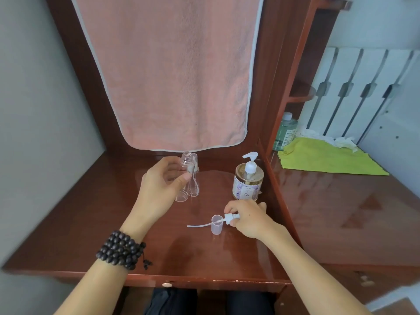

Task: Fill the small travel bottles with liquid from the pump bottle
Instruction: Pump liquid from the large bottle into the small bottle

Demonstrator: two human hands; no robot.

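- Nearest to us was the beaded bracelet (121, 250), dark and wound several times round the left wrist.
- Our left hand (159, 185) had its fingers curled round an uncapped clear travel bottle (184, 178), thumb pressed on its side, well to the left of the pump bottle (248, 180).
- A second clear travel bottle (194, 178) stood just behind the first, touching or nearly touching it; we could not tell which.
- Our right hand (248, 218) pinched a white spray head (231, 218) between fingertips and thumb, just in front of the pump bottle.
- The spray head's thin tube (197, 225) trailed left across the desk (204, 255).
- A small translucent cap (216, 224) stood by the spray head, in front of the pump bottle.
- The pump bottle stood upright, its white pump on, golden liquid inside.
- A pink towel (172, 71) hung behind and left of the pump bottle.
- A green cloth (325, 156) lay to its right, beyond the wooden divider.
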